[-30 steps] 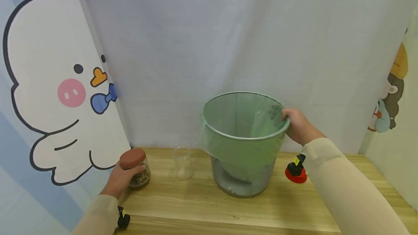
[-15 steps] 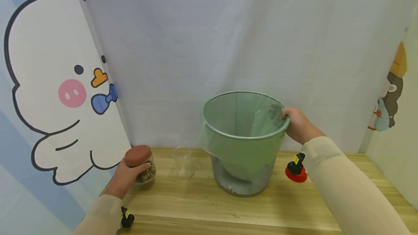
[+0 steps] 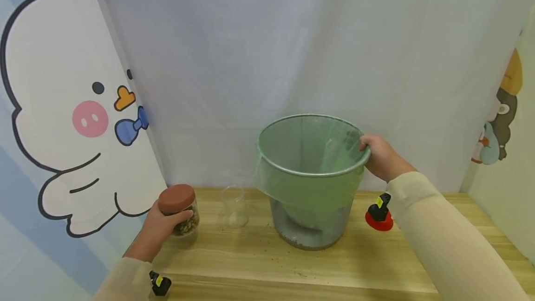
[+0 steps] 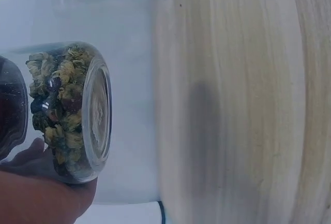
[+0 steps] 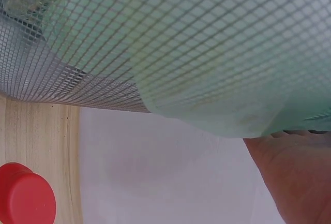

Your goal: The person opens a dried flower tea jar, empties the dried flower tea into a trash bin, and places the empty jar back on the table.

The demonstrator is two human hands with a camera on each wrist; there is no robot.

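In the head view my left hand (image 3: 160, 224) grips a clear jar (image 3: 189, 226) with a reddish-brown lid (image 3: 177, 198) at the table's left. The left wrist view shows the jar tilted sideways there, packed with dried yellowish flowers (image 4: 64, 79) and a few dark round pieces; its glass base shows above the wood. My right hand (image 3: 382, 157) holds the right rim of a grey mesh wastebasket (image 3: 312, 240), thumb over the inside edge. A pale green plastic bag (image 3: 309, 194) lines the basket and folds down over its outside. My right fingers are mostly hidden behind the rim.
A clear glass (image 3: 234, 208) stands between jar and basket. A red round object (image 5: 30, 198) lies on the wooden table (image 3: 234, 264) right of the basket. Dark specks dot the wood before the basket. A white curtain (image 3: 234, 78) hangs behind, with printed panels at both sides.
The left hand has shifted a little to the right and up with the jar, mostly in the first half second. The right hand stays on the basket rim.
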